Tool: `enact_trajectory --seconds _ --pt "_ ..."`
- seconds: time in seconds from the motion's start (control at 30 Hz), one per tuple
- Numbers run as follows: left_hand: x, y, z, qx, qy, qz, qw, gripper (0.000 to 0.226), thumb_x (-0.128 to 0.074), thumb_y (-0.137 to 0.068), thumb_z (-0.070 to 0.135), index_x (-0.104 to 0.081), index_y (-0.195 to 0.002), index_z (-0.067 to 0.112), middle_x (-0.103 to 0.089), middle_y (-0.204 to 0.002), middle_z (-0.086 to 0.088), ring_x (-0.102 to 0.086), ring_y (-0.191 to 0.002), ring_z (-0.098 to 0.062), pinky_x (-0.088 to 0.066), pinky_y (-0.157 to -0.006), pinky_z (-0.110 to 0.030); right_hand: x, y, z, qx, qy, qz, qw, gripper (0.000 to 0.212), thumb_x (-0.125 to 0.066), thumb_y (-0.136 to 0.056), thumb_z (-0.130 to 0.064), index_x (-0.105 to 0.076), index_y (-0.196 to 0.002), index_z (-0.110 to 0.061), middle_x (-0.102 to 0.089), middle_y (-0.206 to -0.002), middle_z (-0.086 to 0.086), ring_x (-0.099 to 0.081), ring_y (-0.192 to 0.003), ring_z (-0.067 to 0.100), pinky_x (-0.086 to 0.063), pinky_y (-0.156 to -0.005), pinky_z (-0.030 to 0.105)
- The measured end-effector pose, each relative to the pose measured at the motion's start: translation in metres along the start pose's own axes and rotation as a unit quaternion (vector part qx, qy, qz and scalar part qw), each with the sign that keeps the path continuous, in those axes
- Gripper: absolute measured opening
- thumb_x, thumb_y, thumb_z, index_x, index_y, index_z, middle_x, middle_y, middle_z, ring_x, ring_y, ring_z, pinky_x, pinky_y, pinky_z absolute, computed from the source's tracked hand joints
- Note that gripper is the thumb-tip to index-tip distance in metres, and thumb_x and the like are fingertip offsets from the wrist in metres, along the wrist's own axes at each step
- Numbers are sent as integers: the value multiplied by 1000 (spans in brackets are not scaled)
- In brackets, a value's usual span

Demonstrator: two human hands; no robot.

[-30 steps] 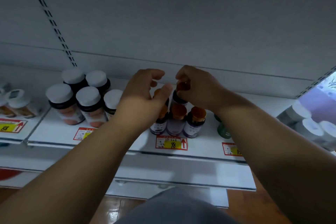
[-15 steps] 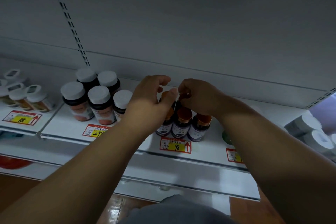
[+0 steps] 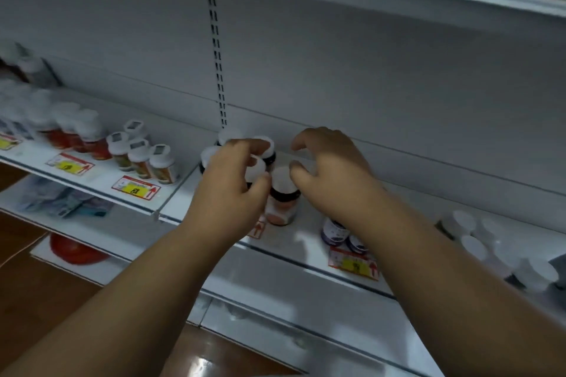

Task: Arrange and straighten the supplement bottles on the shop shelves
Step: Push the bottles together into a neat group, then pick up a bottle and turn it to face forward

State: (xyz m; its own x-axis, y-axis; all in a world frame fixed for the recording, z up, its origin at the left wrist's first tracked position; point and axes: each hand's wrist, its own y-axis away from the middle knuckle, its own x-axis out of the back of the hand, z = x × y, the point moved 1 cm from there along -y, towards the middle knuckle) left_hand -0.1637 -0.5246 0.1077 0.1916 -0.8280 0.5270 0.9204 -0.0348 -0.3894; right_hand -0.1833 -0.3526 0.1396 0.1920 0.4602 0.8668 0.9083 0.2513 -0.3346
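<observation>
A cluster of dark supplement bottles with white caps stands on the white shelf (image 3: 300, 242) near the slotted upright. My left hand (image 3: 232, 190) reaches over the cluster, its fingers and thumb closed round the cap of one white-capped bottle (image 3: 256, 167). My right hand (image 3: 330, 177) hovers just to the right with its fingers spread and curled; the thumb rests against the cap of the front bottle (image 3: 281, 208), which has an orange-pink label. Two purple-labelled bottles (image 3: 335, 231) stand further right, partly hidden under my right forearm.
Small white-capped bottles (image 3: 141, 156) and yellow price tags (image 3: 136, 188) fill the shelf to the left. More white-capped bottles (image 3: 477, 242) crowd the right end. A lower shelf holds packets (image 3: 61, 202) and a red object (image 3: 73, 249). Another shelf overhangs at the top.
Both hands left the orange-capped, purple-labelled bottles and moved left to the white-capped cluster. The view swung left, so more of the left shelf shows.
</observation>
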Motion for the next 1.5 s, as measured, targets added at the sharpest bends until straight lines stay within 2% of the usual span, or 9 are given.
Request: enact_trajectory --seconds 0.07,0.27,0.43,0.6,0.87,1.0,1.2,1.33,1.5 --pt "40 4 -27 21 -9 27 999 33 -60 -88 22 -56 -121 28 -53 -108 15 -52 -97 9 -39 -73 -6 -15 -11 -42 20 -19 10 1000 30 -60 -86 -28 -61 -114 -18 -60 -112 3 -50 -107 22 -42 -86 32" --pt "180 33 -118 37 -67 30 997 28 -62 -89 25 -58 -116 31 -56 -105 17 -52 -93 4 -47 -78 -27 -93 -56 -189 72 -94 17 993 31 -62 -87 -29 -57 -117 -22 -63 -109 -2 -56 -104 18 -45 -88 34" --pt "296 52 -186 90 -119 41 988 17 -59 -90 32 -59 -106 36 -57 -97 20 -50 -94 8 -41 -73 -13 -153 -95 -312 114 -168 20 979 27 -64 -84 -30 -59 -110 -25 -63 -100 -6 -57 -96 17 -47 -80 31" --pt "363 42 -244 118 -120 53 984 23 -58 -89 32 -59 -112 36 -58 -104 21 -54 -93 4 -41 -75 -15 -199 -145 -386 159 -185 3 970 19 -63 -83 -30 -62 -103 -28 -50 -93 -14 -53 -82 11 -44 -75 27" --pt "410 -23 -339 140 -116 71 981 33 -56 -90 34 -51 -122 40 -53 -113 22 -50 -102 2 -48 -77 -17 -291 -269 -434 158 -212 -24 964 22 -60 -83 -40 -57 -104 -35 -54 -102 -16 -53 -90 2 -44 -72 21" --pt "448 -66 -380 147 -126 79 978 33 -56 -90 38 -53 -123 37 -52 -113 21 -51 -100 4 -41 -81 -13 -323 -339 -454 139 -212 -33 967 24 -60 -84 -42 -58 -106 -33 -51 -100 -16 -51 -87 -1 -39 -70 16" --pt "485 -139 -436 128 -125 85 980 30 -58 -89 34 -57 -119 31 -53 -106 17 -49 -92 2 -41 -76 -16 -358 -432 -463 74 -129 -27 988 17 -63 -83 -37 -59 -98 -29 -55 -95 -9 -55 -84 9 -31 -59 20" --pt "500 -189 -480 110 -101 62 987 27 -56 -89 34 -57 -115 37 -50 -98 23 -51 -89 4 -35 -71 -5 -392 -484 -455 30 -81 -27 996 27 -63 -86 -35 -61 -110 -23 -57 -106 0 -52 -83 10 -30 -57 16" --pt "520 -244 -526 11 -109 -21 994 29 -54 -89 35 -57 -118 32 -48 -100 19 -48 -88 1 -35 -70 -7 -435 -528 -453 -83 2 -93 992 43 -63 -85 -36 -55 -124 -22 -54 -119 9 -57 -98 24 -47 -75 30"
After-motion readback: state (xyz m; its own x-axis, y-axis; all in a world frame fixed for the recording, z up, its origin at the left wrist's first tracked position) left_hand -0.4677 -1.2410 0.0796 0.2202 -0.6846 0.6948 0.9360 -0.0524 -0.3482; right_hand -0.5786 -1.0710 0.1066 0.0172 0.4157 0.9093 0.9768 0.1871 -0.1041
